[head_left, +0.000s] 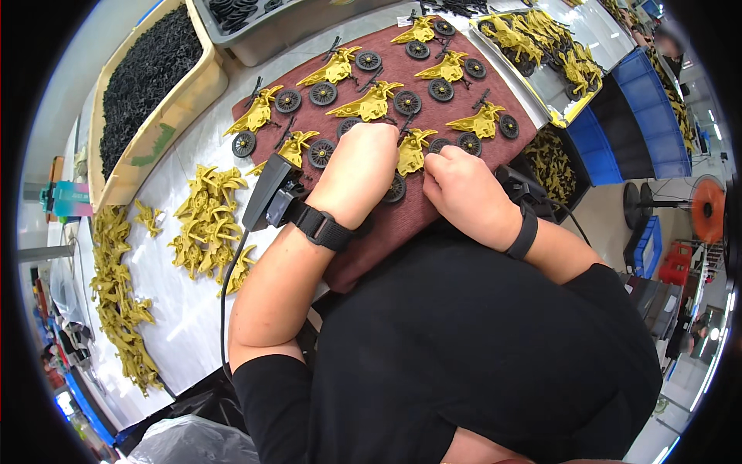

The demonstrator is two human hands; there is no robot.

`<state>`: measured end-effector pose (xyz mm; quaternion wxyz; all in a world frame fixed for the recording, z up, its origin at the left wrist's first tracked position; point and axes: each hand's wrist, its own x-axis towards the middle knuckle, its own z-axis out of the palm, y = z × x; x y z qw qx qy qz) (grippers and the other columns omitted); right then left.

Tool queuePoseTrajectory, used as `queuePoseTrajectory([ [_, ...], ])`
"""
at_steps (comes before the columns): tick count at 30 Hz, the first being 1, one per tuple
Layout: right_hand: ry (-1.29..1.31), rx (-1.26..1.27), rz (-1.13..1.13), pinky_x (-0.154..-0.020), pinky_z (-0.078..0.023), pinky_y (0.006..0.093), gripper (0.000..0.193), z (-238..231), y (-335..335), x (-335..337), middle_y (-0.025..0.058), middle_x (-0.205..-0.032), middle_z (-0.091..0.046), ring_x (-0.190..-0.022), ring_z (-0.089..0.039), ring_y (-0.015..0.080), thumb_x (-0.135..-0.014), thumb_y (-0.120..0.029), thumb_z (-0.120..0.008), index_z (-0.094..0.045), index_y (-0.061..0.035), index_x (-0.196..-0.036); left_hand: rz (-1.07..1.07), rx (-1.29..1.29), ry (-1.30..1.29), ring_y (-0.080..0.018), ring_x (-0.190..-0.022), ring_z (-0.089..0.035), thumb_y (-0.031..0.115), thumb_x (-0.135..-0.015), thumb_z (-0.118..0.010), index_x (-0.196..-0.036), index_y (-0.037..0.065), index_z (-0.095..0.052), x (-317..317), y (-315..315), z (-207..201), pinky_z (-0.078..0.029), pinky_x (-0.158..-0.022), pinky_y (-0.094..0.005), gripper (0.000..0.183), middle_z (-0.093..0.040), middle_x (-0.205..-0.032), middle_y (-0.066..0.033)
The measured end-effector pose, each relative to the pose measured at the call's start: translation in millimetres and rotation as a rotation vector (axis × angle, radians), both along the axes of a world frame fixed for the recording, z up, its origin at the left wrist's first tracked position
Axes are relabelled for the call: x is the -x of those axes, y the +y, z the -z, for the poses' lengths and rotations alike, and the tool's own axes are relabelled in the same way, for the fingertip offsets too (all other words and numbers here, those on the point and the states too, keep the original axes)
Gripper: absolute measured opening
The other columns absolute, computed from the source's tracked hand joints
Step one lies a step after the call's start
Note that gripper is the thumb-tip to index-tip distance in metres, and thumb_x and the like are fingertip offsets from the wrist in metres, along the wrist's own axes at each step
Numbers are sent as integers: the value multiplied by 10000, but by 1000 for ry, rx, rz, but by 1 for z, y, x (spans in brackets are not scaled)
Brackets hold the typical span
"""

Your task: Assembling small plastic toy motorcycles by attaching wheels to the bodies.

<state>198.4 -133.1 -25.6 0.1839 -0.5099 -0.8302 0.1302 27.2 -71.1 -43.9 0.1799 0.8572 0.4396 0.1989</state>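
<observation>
A maroon cloth (421, 224) is spread before me with several toy motorcycles on it, each a yellow plastic body with black spoked wheels and thin black parts beside it. My left hand (367, 155) is closed over the cloth's middle, its fingertips hidden. To its right my right hand (468, 185) is closed too, thumb against the fingers, beside a black wheel (468, 143). Between the hands is a yellow motorcycle body (413, 152), with another wheel (395, 188) just below it. What either hand grips is hidden.
Loose yellow bodies (205, 224) lie in heaps on the white table (182, 325) at left. A cream bin (209, 69) of small black parts stands behind them, a grey bin (259, 39) at the back. A yellow-rimmed tray (568, 116) with motorcycles stands right, near blue crates (657, 116).
</observation>
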Motion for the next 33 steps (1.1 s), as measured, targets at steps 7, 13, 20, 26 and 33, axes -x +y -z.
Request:
queuePoseTrajectory([
  [7, -179, 38, 21, -667, -521, 422, 55, -5, 0, 8, 217, -788, -565, -711, -613, 358, -800, -20, -532, -555, 29, -809, 9, -47, -37, -383, -746, -613, 66, -784, -581, -706, -32, -584, -2, -7, -3, -485, -694, -464, 126, -598, -724, -234],
  [13, -271, 39, 12, -672, -524, 412, 62, -3, 1, 13, 214, -802, -568, -718, -614, 354, -791, 7, -517, -558, 43, -821, -7, -35, -45, -385, -735, -617, 48, -771, -576, -708, -30, -592, -2, -4, 1, -492, -687, -464, 102, -597, -711, -232],
  [20, -77, -44, 3, -725, -483, 424, 69, -3, -2, 3, 186, -814, -545, -774, -569, 355, -798, -35, -569, -531, 17, -824, -8, -56, -67, -384, -730, -620, 36, -759, -570, -713, -29, -597, 0, -3, 3, -497, -691, -456, 84, -605, -714, -229],
  [26, -44, 2, 33, -753, -475, 431, 103, -5, -3, 0, 201, -826, -568, -829, -577, 361, -813, -57, -591, -543, 22, -857, -11, -57, -88, -385, -754, -625, 31, -759, -558, -734, -34, -613, 0, -2, 8, -501, -717, -455, 88, -612, -741, -240],
  [33, 22, -15, 132, -680, -509, 382, 102, -17, -5, 5, 179, -786, -614, -754, -630, 310, -849, -63, -604, -543, 11, -881, -28, 27, -1, -363, -794, -658, -3, -763, -561, -787, -42, -655, 0, -4, -4, -539, -715, -412, 105, -645, -799, -242],
])
